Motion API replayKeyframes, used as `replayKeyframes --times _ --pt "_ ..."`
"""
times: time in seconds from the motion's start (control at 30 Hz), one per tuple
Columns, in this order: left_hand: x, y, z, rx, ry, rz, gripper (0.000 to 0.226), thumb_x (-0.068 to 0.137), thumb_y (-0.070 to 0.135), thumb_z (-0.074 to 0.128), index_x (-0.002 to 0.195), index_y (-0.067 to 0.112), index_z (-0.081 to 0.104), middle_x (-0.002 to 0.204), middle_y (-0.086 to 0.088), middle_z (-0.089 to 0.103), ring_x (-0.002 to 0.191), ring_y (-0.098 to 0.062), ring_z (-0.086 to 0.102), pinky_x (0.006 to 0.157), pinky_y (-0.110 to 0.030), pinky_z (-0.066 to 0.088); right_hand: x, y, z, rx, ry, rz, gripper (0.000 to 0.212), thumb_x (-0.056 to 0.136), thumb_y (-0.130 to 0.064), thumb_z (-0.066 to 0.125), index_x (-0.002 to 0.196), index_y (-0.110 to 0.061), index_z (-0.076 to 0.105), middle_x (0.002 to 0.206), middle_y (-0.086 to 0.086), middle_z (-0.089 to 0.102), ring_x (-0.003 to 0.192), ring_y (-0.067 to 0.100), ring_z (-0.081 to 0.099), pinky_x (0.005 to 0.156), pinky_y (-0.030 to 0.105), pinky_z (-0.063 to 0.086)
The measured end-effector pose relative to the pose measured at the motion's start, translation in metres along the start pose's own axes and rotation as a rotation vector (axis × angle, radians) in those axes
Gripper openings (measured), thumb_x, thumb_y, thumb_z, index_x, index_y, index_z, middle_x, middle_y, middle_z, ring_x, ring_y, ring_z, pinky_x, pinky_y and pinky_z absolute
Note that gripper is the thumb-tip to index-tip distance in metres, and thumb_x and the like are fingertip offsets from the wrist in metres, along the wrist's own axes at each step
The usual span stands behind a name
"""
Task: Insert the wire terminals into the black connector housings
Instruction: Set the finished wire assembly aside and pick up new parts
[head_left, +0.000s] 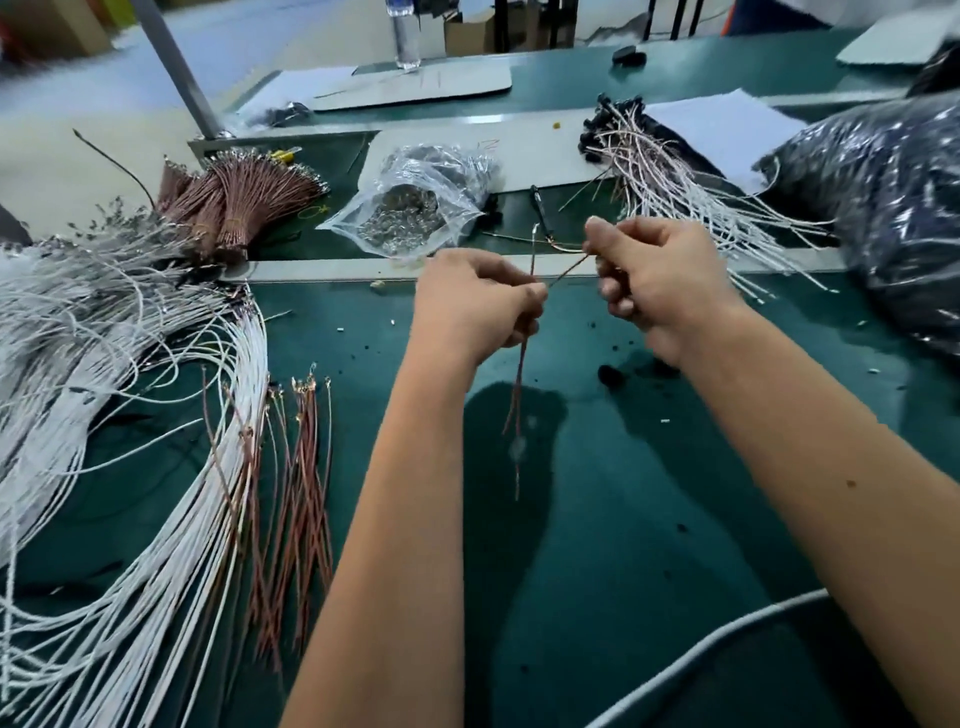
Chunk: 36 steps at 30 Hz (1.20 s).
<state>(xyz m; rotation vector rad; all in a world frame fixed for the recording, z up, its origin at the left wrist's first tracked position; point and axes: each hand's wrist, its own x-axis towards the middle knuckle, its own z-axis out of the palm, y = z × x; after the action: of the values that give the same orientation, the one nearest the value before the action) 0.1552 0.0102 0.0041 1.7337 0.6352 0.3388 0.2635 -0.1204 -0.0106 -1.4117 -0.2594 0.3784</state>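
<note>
I am watching both hands working above the green tabletop (649, 519). The left hand (475, 301) is curling its fingers around a few thin brown wires (519, 384), which are hanging below the fist. The right hand (657, 280) is pinching the far end of one brown strand that is running across between the hands; I cannot tell whether a connector housing is sitting inside its fingers. A loose black housing (609, 375) is lying on the tabletop just below the right wrist. White wires (156, 467) and more brown wires (301, 499) are spreading at the left.
</note>
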Motion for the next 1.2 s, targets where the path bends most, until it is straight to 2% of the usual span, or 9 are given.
replayKeyframes --times 0.17,0.3,0.4,0.53,0.67,0.83,0.97,1.1,1.2 --pt "0.016 -0.016 -0.004 0.603 0.292 -0.063 0.009 0.082 0.016 0.078 0.087 0.022 0.075 0.095 -0.008 0.074 0.090 -0.028 0.072 0.078 -0.030 0.055 -0.004 0.000 -0.047 0.189 0.163 -0.007 0.023 0.111 -0.037 0.043 0.099 -0.017 0.044 0.074 0.009 0.075 0.044 0.013 0.051 0.038 0.019 0.031" --pt "0.012 -0.016 0.010 0.848 0.336 0.094 0.030 0.078 0.008 0.070 0.105 0.022 0.071 0.107 -0.006 0.068 0.103 -0.028 0.064 0.089 -0.033 0.052 -0.007 0.003 -0.058 0.358 0.130 0.068 0.024 0.109 -0.033 0.047 0.096 -0.014 0.048 0.065 0.004 0.067 0.048 0.009 0.053 0.040 0.017 0.038" --pt "0.009 -0.015 0.030 0.518 -0.026 0.178 0.021 0.079 0.008 0.079 0.093 0.025 0.074 0.095 -0.004 0.071 0.078 -0.017 0.069 0.073 -0.026 0.060 -0.010 0.003 -0.068 0.599 0.042 0.116 0.015 0.104 -0.015 0.055 0.091 -0.010 0.060 0.080 0.004 0.064 0.060 0.005 0.059 0.046 0.012 0.046" --pt "0.003 -0.022 0.047 0.567 -0.402 0.336 0.022 0.070 0.023 0.093 0.087 0.026 0.079 0.080 0.008 0.068 0.058 0.000 0.056 0.058 -0.011 0.046 -0.015 0.010 -0.075 0.816 0.080 0.035 0.021 0.100 0.007 0.050 0.096 -0.006 0.066 0.091 0.007 0.068 0.073 0.010 0.070 0.057 0.012 0.054" --pt "0.010 -0.038 0.053 0.466 -0.297 0.410 0.011 0.076 0.014 0.087 0.081 0.018 0.078 0.069 0.002 0.068 0.060 -0.009 0.060 0.060 -0.021 0.048 -0.016 0.020 -0.074 0.713 0.174 -0.068 0.012 0.091 0.002 0.064 0.093 -0.008 0.071 0.085 0.005 0.075 0.075 0.013 0.074 0.060 0.014 0.055" --pt "0.013 -0.048 0.054 -0.173 0.027 0.235 0.010 0.091 0.010 0.075 0.084 0.013 0.067 0.079 -0.008 0.072 0.069 -0.016 0.068 0.066 -0.032 0.058 -0.016 0.032 -0.075 0.504 0.229 -0.146 0.007 0.089 -0.010 0.073 0.093 -0.014 0.070 0.086 0.003 0.077 0.072 0.012 0.073 0.053 0.016 0.051" --pt "0.007 -0.042 0.049 -0.446 -0.238 0.230 0.003 0.093 0.011 0.070 0.093 0.013 0.069 0.101 -0.010 0.077 0.087 -0.022 0.072 0.071 -0.029 0.058 -0.014 0.036 -0.074 0.374 0.260 -0.212 0.009 0.093 -0.008 0.073 0.089 -0.015 0.070 0.083 0.004 0.076 0.069 0.013 0.071 0.053 0.019 0.051" --pt "0.000 -0.041 0.050 -0.429 -0.447 0.087 0.008 0.088 0.000 0.071 0.093 0.005 0.066 0.094 -0.019 0.076 0.070 -0.022 0.072 0.065 -0.023 0.057 -0.014 0.036 -0.073 0.336 0.282 -0.250 0.012 0.094 -0.006 0.072 0.087 -0.015 0.070 0.081 0.005 0.075 0.067 0.013 0.069 0.053 0.019 0.050" --pt "-0.001 -0.040 0.052 -0.417 -0.419 0.062 0.010 0.084 -0.003 0.074 0.089 0.003 0.067 0.088 -0.019 0.076 0.065 -0.018 0.070 0.062 -0.021 0.056 -0.015 0.036 -0.073 0.342 0.220 -0.229 0.003 0.093 -0.011 0.072 0.092 -0.013 0.070 0.083 0.005 0.074 0.069 0.013 0.069 0.054 0.019 0.051"
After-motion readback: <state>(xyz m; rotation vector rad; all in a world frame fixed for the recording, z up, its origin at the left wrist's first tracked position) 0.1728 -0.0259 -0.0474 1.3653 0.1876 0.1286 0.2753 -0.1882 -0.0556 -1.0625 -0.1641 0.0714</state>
